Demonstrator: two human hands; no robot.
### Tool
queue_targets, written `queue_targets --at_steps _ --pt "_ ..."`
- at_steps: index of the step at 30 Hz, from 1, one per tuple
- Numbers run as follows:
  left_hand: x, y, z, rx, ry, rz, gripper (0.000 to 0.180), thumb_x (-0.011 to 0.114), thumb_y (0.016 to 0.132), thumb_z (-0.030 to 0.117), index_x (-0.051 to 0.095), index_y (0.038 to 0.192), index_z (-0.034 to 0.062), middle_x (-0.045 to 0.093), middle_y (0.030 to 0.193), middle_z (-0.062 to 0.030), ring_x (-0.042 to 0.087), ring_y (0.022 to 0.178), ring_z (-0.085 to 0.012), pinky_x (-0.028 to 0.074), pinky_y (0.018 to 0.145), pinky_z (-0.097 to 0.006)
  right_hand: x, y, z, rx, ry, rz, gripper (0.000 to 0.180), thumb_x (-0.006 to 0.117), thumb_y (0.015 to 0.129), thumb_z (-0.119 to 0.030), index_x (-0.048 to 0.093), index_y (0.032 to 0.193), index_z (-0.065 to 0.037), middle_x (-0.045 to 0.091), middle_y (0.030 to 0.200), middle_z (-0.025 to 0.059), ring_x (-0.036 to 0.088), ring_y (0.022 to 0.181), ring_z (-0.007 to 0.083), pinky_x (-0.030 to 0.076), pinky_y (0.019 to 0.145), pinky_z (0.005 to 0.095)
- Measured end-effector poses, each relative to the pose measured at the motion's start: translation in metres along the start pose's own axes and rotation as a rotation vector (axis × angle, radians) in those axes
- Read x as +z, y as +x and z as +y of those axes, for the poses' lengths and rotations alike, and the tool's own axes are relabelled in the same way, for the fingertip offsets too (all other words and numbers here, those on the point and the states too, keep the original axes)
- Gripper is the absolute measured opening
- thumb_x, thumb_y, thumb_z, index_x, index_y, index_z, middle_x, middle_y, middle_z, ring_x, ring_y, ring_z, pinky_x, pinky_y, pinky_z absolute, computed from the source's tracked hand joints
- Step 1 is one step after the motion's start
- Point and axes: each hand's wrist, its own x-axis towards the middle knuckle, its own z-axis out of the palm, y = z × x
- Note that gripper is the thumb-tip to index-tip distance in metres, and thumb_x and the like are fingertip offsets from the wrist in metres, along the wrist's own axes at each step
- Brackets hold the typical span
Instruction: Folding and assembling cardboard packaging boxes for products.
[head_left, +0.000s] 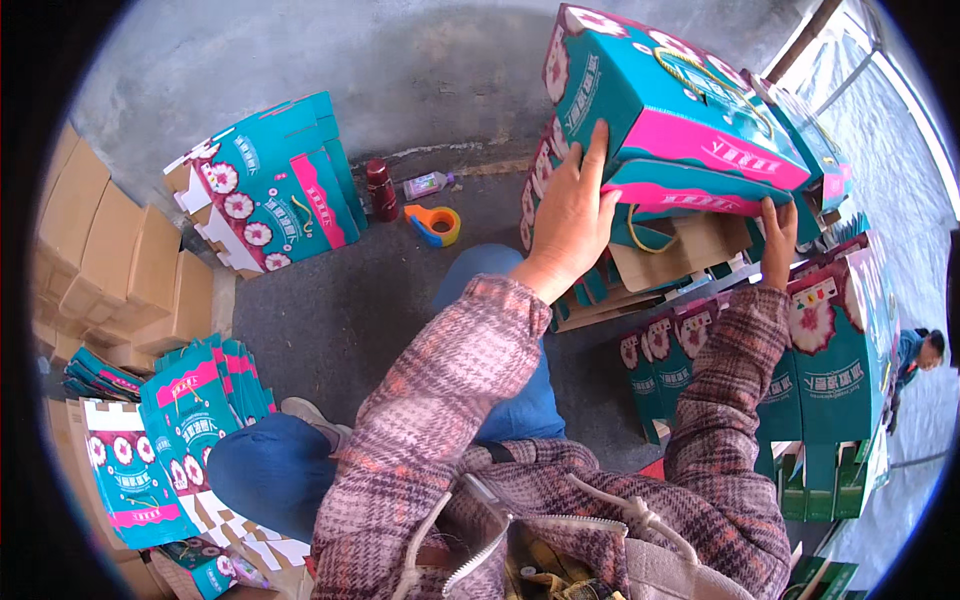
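A teal and pink gift carton [690, 128] with flower pictures and a gold cord handle is held at the upper right, tilted, between my two hands. My left hand [572, 228] presses on its near left corner, fingers up along the side and thumb by the pink edge. At the near right corner, my right hand [778, 240] grips the lower edge, its palm partly hidden. Directly beneath is an opened carton showing brown inner flaps [690, 258] and a second gold cord. Whether the two cartons touch is hard to make out.
Teal cartons [835, 375] stand in rows at the right. Flat cartons [270, 190] lean by the wall; more [190, 400] lie lower left. Brown boxes [120, 240] line the left. A red flask [381, 190], bottle [428, 185] and tape dispenser [435, 228] are ahead. Another person [915, 358] shows far right.
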Motion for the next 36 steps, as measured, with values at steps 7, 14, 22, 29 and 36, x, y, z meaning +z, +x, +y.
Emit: queue_targets --at_steps 7,14,22,29,36 --pt "0.027 0.026 0.002 -0.005 0.021 -0.078 0.082 0.065 0.083 0.011 0.014 0.148 0.0053 0.044 0.13 -0.029 0.045 0.121 -0.0434 0.039 0.101 -0.045 0.008 0.016 0.039 0.118 0.233 0.25 0.058 0.061 0.094 -0.022 0.034 0.141 -0.002 0.05 0.133 0.0087 0.049 0.12 0.017 0.039 0.095 0.0294" --pt "0.052 0.027 0.008 0.02 0.055 -0.204 0.086 0.066 0.083 0.012 0.009 0.149 0.0086 0.041 0.13 -0.0327 0.048 0.116 -0.0459 0.043 0.098 -0.045 -0.014 0.003 0.076 0.048 0.013 0.181 0.049 0.057 0.094 -0.024 0.043 0.135 -0.001 0.049 0.131 0.0071 0.047 0.118 0.0169 0.036 0.099 0.0325" --pt "0.018 -0.015 -0.008 0.099 0.277 -0.255 0.073 0.064 0.084 0.014 0.024 0.144 0.0049 0.039 0.136 -0.0282 0.044 0.122 -0.0408 0.037 0.101 -0.048 0.037 -0.119 0.086 0.198 0.094 0.278 0.025 0.049 0.095 -0.01 0.055 0.115 0.002 0.059 0.109 0.01 0.057 0.103 0.0194 0.046 0.088 0.0294" --pt "-0.076 -0.15 -0.026 0.03 0.55 -0.481 0.067 0.068 0.079 0.034 0.044 0.137 0.0108 0.032 0.147 -0.0179 0.029 0.136 -0.035 0.024 0.108 -0.055 0.121 -0.253 0.038 0.469 0.137 -0.274 0.023 0.045 0.097 -0.014 0.055 0.109 0.001 0.06 0.104 0.0109 0.058 0.098 0.0192 0.046 0.087 0.0314" --pt "-0.119 -0.205 -0.005 -0.134 0.194 -0.478 0.049 0.067 0.082 0.025 0.053 0.126 0.0097 0.048 0.134 -0.0142 0.043 0.126 -0.0303 0.033 0.104 -0.047 0.227 -0.311 -0.026 0.304 0.086 -0.669 0.062 0.044 0.098 -0.033 0.029 0.14 0.01 0.04 0.138 0.0287 0.045 0.125 0.0368 0.035 0.104 0.0402"
